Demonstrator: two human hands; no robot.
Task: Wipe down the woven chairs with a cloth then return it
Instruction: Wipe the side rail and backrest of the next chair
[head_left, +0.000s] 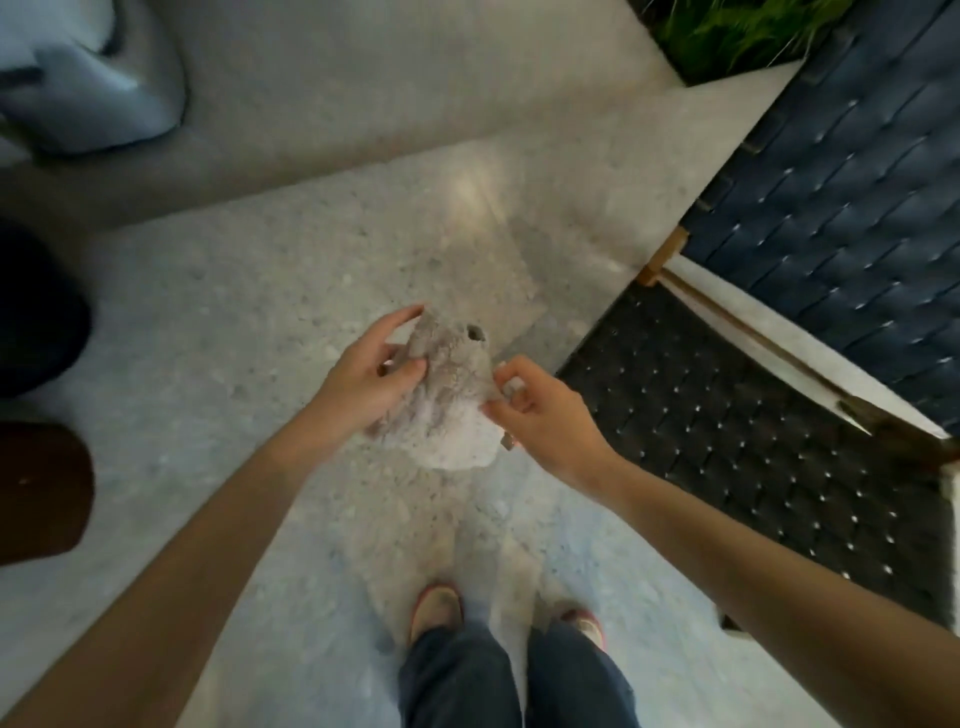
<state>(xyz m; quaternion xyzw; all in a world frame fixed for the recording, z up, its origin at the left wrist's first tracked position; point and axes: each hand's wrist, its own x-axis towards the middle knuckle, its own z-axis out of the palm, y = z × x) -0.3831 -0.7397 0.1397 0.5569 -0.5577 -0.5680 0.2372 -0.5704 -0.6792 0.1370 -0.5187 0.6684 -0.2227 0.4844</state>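
Cloth (449, 410), one crumpled grey wad, is held over the floor (218, 291) btw two hands, left hand (369, 376) gripping its left side w/ curled fingers, right hand (540, 415) pinching its right edge, near two woven chairs (navy chair (841, 208), black chair (727, 426)), both cut off at right.

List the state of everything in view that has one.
cloth: crumpled, held up between both hands over the floor, touching neither chair.
left hand: grips the cloth's left side.
right hand: pinches the cloth's right edge.
black chair: woven seat, no hand or cloth on it.
blue chair: woven surface, no hand or cloth on it.
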